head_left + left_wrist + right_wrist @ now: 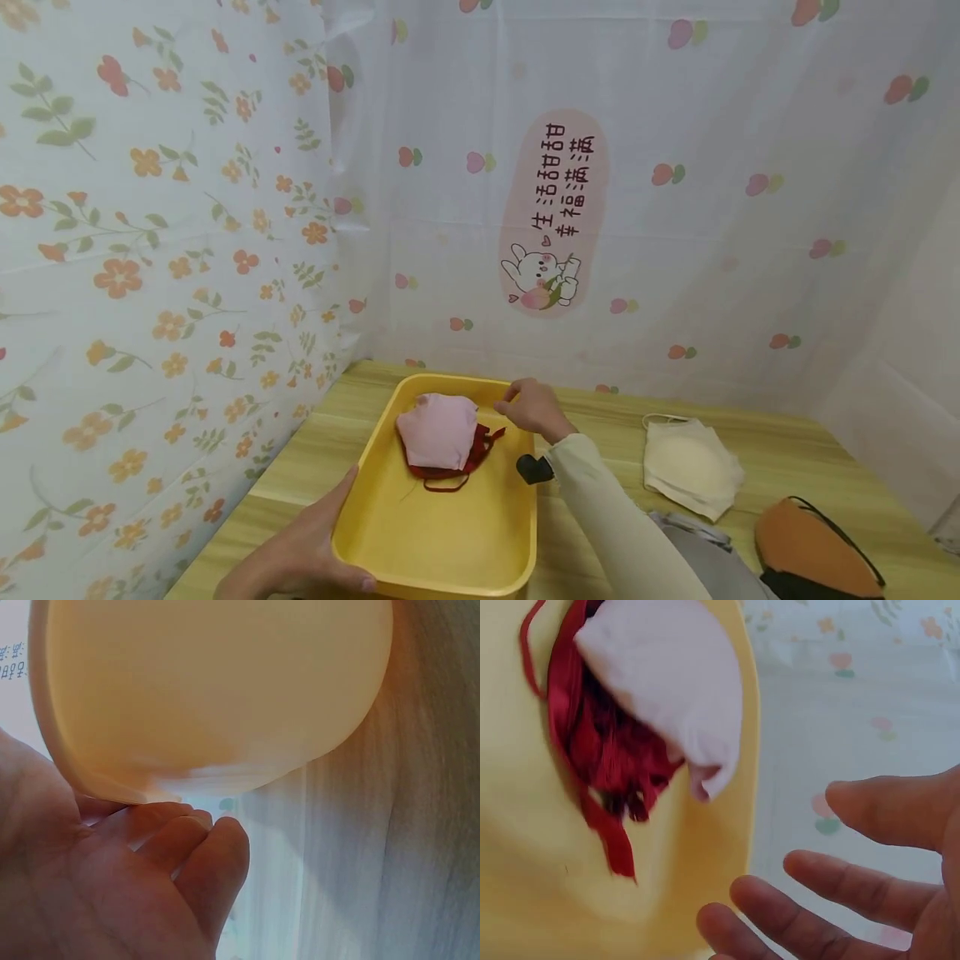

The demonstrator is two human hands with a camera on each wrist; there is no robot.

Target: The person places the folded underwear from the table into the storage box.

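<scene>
A yellow tray (442, 546) stands on the wooden table, its front left corner held by my left hand (311, 533). In the left wrist view that hand's curled fingers (214, 862) lie against the tray's wall. Inside, toward the back left, a pink cup-shaped cloth piece (438, 432) rests on a dark red one (477, 450) with thin straps. My right hand (536, 408) is over the far right part of the rim. Its fingers are spread apart and hold nothing in the right wrist view, where both cloth pieces lie close by.
To the right on the table (600, 433) lie a cream cloth piece (690, 467) with a thin loop, a grey cloth (708, 558), and an orange piece (806, 546) with a black cord. A floral sheet (150, 275) hangs at the left, a printed curtain (712, 250) behind.
</scene>
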